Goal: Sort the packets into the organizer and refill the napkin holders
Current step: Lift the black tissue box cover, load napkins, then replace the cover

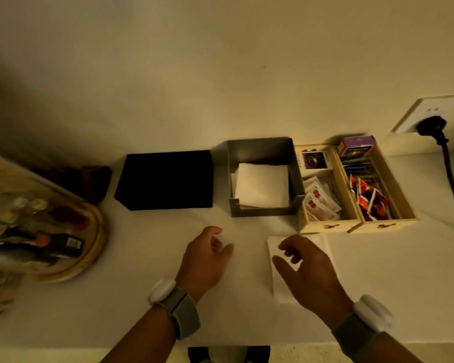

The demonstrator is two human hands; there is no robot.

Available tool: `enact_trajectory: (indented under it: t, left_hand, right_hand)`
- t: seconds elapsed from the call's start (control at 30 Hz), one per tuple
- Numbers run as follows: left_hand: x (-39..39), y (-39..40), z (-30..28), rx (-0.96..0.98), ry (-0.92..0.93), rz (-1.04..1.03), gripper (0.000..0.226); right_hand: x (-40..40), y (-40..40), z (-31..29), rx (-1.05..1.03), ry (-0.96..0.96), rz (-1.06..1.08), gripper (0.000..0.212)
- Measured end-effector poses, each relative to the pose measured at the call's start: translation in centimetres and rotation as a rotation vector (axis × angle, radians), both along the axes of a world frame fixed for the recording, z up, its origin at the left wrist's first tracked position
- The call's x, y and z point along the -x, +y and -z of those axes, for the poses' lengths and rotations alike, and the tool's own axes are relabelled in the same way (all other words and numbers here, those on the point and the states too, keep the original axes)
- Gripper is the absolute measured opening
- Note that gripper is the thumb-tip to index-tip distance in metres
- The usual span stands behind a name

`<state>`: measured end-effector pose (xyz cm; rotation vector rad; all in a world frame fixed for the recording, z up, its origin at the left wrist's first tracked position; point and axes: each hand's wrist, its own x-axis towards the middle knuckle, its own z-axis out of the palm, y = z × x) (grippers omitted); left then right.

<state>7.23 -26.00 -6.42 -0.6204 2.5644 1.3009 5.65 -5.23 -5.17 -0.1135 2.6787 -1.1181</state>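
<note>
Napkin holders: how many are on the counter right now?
2. The grey napkin holder, with white napkins inside, stands just left of the wooden packet organizer. The black napkin holder stands left of the grey one; its inside is too dark to read.

Dim, yellowish light; soft blur throughout, with wide-angle bending at the edges.

Your white table (142, 297) holds a black box (165, 180), a grey napkin box (262, 212), a wooden packet box (357, 226), a loose napkin (278, 286) and a round tray (89, 258).
</note>
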Motion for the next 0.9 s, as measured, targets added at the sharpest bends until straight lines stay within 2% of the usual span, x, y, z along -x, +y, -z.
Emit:
enact_trajectory:
  t: [0.07,0.2,0.3,0.4,0.5,0.6,0.67,0.9]
  left_hand:
    - [-0.6,-3.7,-0.1,-0.031,0.033,-0.127,0.04]
    - [-1.7,-11.0,0.1,-0.087,0.098,-0.371,0.046]
    - [-1.2,-14.6,0.6,-0.121,0.135,-0.43,0.062]
    - [0.4,-16.7,1.0,-0.121,0.18,-0.434,0.07]
    - [2.4,-18.2,1.2,-0.176,0.197,-0.449,0.067]
    - [3.8,-18.9,1.7,-0.211,0.211,-0.401,0.051]
    - [4.2,-19.2,2.3,-0.226,0.203,-0.388,0.049]
    - [3.6,-19.2,2.7,-0.316,0.202,-0.39,0.054]
  right_hand:
    - [-0.1,-2.9,0.0,0.086,-0.037,-0.065,0.026]
    - [0.6,-9.3,0.2,0.179,-0.132,-0.18,0.054]
    - [1.7,-13.0,0.3,0.216,-0.181,-0.148,0.072]
    - [3.3,-15.5,0.3,0.266,-0.228,-0.064,0.081]
    - [5.1,-16.9,0.7,0.311,-0.26,0.015,0.081]
    - [6.7,-17.8,0.9,0.388,-0.236,0.003,0.065]
    - [7.5,-18.3,1.1,0.42,-0.234,0.009,0.058]
    - [6.7,-18.9,2.2,0.503,-0.206,0.099,0.064]
